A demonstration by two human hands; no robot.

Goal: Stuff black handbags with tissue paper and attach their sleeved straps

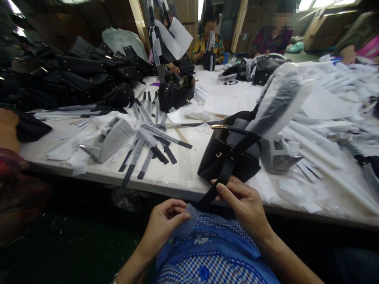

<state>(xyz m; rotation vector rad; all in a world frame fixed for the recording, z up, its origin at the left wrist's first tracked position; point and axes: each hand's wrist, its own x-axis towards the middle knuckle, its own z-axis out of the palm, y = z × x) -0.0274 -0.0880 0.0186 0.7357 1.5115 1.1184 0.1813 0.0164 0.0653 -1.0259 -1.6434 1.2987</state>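
A black leather handbag [227, 152] stands at the near edge of the white table [177, 177], its long black strap [227, 169] running down toward my lap. My right hand [242, 201] pinches the lower end of that strap between thumb and fingers. My left hand [164, 225] is closed on a small piece of clear plastic film [186, 221], held just left of the strap's end above my blue checked apron.
Two grey tape dispensers [109, 138] [278, 154] sit on the table among several plastic-wrapped black straps [154, 146]. A pile of black bags [79, 75] fills the far left; another bag [176, 92] stands mid-table. White wrapped rolls [325, 130] cover the right. Other people sit at the far side.
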